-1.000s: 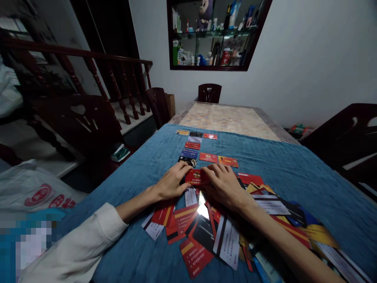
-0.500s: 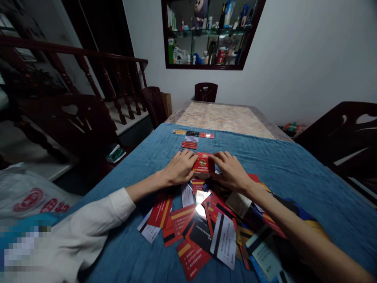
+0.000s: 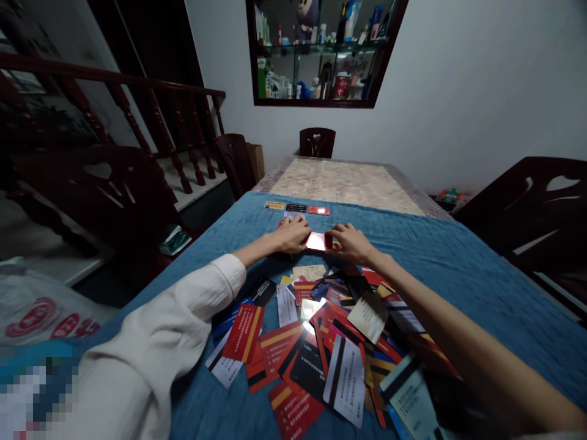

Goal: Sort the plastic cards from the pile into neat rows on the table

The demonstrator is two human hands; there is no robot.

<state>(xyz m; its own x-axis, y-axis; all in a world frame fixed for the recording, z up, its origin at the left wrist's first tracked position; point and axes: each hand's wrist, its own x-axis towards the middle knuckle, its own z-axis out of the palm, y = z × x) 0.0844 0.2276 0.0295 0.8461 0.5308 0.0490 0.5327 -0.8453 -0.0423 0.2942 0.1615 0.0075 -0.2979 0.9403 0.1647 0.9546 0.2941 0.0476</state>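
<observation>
Two hands meet at one glare-lit card [image 3: 316, 242] above the blue cloth [image 3: 422, 244] that covers the near part of the tabletop [image 3: 348, 180]; with 12 o'clock pointing away from the person, its long axis runs roughly from 9 to 3. The card lies at 3 o'clock from the fingers of the left hand [image 3: 292, 236] and at 9 o'clock from those of the right hand [image 3: 352, 243]. Neither is clearly nearer to it: each set of fingers is drawn in, pinching one short end. Any shift would turn on where the card sits between two groups: the loose pile of cards [image 3: 308, 365] at 6 o'clock, with a cream card [image 3: 309, 272] at its far edge, and a row between 10 and 12 o'clock made of a yellow card [image 3: 275, 206], a black card [image 3: 296, 208] and a red card [image 3: 319, 211]. The left hand is closer to that row, and partly covers a pale card [image 3: 293, 216] just below the black one. Whatever else lies under that hand is hidden. Glare wipes out the held card's print, and I cannot tell whether it is single or stacked, lifted or resting. The right forearm hides cards at 4 o'clock, and the lower edge of view cuts off the pile.
</observation>
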